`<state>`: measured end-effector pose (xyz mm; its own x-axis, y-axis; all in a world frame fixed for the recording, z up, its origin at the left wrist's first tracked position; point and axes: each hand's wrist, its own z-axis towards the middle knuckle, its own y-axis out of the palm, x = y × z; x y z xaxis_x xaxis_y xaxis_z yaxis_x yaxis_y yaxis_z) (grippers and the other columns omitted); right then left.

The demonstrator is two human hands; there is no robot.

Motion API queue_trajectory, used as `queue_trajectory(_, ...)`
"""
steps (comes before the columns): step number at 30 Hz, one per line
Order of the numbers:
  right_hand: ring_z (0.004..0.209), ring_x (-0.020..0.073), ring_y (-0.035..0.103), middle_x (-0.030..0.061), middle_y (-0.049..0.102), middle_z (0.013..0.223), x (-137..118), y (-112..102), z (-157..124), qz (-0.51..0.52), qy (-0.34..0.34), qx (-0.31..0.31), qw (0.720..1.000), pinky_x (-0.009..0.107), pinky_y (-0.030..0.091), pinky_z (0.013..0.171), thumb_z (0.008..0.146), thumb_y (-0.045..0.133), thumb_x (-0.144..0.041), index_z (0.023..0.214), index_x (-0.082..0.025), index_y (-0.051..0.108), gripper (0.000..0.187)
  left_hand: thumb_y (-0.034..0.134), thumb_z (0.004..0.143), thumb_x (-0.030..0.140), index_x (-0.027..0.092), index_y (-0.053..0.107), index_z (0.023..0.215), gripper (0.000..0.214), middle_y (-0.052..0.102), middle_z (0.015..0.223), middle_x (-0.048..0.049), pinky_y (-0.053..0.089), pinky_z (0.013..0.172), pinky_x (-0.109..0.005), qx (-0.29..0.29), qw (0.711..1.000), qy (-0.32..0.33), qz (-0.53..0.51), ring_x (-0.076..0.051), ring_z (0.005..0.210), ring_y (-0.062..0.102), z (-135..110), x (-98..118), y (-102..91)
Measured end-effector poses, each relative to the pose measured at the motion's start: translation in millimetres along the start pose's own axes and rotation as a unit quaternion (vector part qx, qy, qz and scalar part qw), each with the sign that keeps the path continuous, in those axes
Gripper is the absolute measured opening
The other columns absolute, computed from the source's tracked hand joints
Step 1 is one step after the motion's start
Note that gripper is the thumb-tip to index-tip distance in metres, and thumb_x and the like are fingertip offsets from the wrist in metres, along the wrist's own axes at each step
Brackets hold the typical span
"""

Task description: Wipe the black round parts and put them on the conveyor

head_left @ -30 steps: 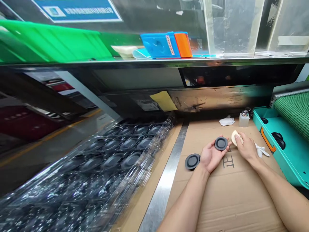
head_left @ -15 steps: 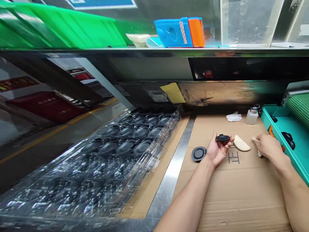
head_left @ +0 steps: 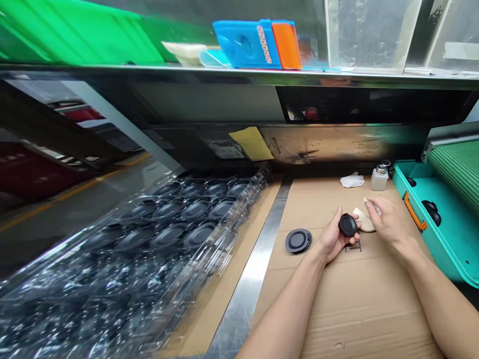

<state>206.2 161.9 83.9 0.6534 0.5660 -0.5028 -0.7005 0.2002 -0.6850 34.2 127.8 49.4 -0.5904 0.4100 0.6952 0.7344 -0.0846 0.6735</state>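
Observation:
My left hand (head_left: pixel 333 240) grips a round black disc (head_left: pixel 348 225) between thumb and fingers, tilted toward me, just above the cardboard sheet (head_left: pixel 348 294). My right hand (head_left: pixel 387 222) sits close beside it with fingers pinched on a small white cloth (head_left: pixel 371 204). A beige pad (head_left: pixel 363 221) lies on the cardboard between the two hands. A second black disc (head_left: pixel 298 241) rests flat to the left of my left hand.
Clear plastic trays (head_left: pixel 157 234) of several black discs fill the left side. A teal bin (head_left: pixel 437 219) with black parts stands at the right beside a green belt (head_left: pixel 458 169). A small bottle (head_left: pixel 378 178) and crumpled wipe (head_left: pixel 352 181) sit at the back.
My right hand left the beige pad, reached right to the white cloth, and came back beside the disc holding it. My left hand turned the disc on edge and then toward me.

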Motion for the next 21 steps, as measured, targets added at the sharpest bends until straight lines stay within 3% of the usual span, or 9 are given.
queue_trajectory(3, 0.098, 0.0256, 0.063, 0.0122, 0.069, 0.104, 15, -19, 35, -0.098, 0.051, 0.069, 0.992, 0.036, 0.048, 0.087, 0.097, 0.042, -0.031, 0.106, -0.018, 0.069, 0.031, 0.046, 0.095, 0.059, 0.011, 0.058, 0.11, 0.051, 0.068, 0.096, -0.0159, 0.042, 0.047, -0.022, -0.019, 1.0, -0.016, -0.011, -0.016, 0.06, 0.065, 0, 4, -0.7)
queue_trajectory(6, 0.097, 0.0264, 0.063, 0.0132, 0.069, 0.105, 32, -38, 83, -0.22, 0.135, 0.087, 0.962, 0.035, 0.047, 0.086, 0.094, 0.046, -0.03, 0.112, -0.017, 0.069, 0.032, 0.048, 0.093, 0.061, 0.018, 0.051, 0.118, 0.049, 0.07, 0.098, -0.015, 0.038, 0.043, -0.022, -0.027, 0.999, -0.01, -0.018, -0.018, 0.057, 0.065, -1, 6, -0.7)
queue_trajectory(8, 0.093, 0.0254, 0.064, 0.0128, 0.07, 0.102, 42, -47, 113, -0.26, 0.174, 0.039, 0.949, 0.033, 0.047, 0.082, 0.091, 0.049, -0.028, 0.109, -0.019, 0.072, 0.03, 0.047, 0.092, 0.063, 0.023, 0.046, 0.117, 0.048, 0.07, 0.097, -0.0136, 0.034, 0.04, -0.02, -0.021, 0.999, -0.004, -0.027, -0.018, 0.054, 0.065, -2, 6, -0.9)
queue_trajectory(12, 0.087, 0.0233, 0.064, 0.0103, 0.071, 0.091, 56, -56, 152, -0.288, 0.168, -0.127, 0.934, 0.032, 0.046, 0.077, 0.083, 0.058, -0.021, 0.094, -0.021, 0.077, 0.022, 0.044, 0.093, 0.065, 0.022, 0.045, 0.11, 0.046, 0.071, 0.094, -0.0141, 0.028, 0.037, -0.018, -0.013, 0.999, -0.008, -0.047, -0.018, 0.052, 0.064, -3, 7, -1.0)
queue_trajectory(15, 0.087, 0.0245, 0.065, 0.0107, 0.072, 0.089, 52, -66, 158, -0.281, 0.16, -0.16, 0.933, 0.035, 0.047, 0.078, 0.083, 0.06, -0.02, 0.089, -0.02, 0.078, 0.02, 0.039, 0.094, 0.064, 0.02, 0.046, 0.106, 0.046, 0.071, 0.091, -0.0151, 0.029, 0.037, -0.019, -0.015, 0.998, -0.006, -0.063, -0.017, 0.051, 0.063, -4, 10, -1.4)
queue_trajectory(19, 0.102, 0.0248, 0.064, 0.013, 0.073, 0.107, 25, -74, 128, -0.196, 0.081, 0.009, 0.977, 0.034, 0.046, 0.088, 0.092, 0.053, -0.033, 0.107, -0.019, 0.074, 0.029, 0.035, 0.096, 0.06, 0.02, 0.047, 0.106, 0.043, 0.071, 0.088, -0.0143, 0.029, 0.039, -0.019, -0.025, 0.995, -0.007, -0.101, -0.015, 0.049, 0.059, -3, 14, -3.9)
queue_trajectory(21, 0.101, 0.0228, 0.065, 0.0139, 0.071, 0.114, 9, -64, 97, -0.106, 0.071, 0.037, 0.991, 0.032, 0.047, 0.087, 0.094, 0.053, -0.039, 0.12, -0.018, 0.068, 0.037, 0.033, 0.098, 0.057, 0.02, 0.048, 0.108, 0.041, 0.07, 0.084, -0.0124, 0.026, 0.038, -0.018, -0.015, 0.994, -0.01, -0.105, -0.013, 0.046, 0.055, -2, 15, -5.2)
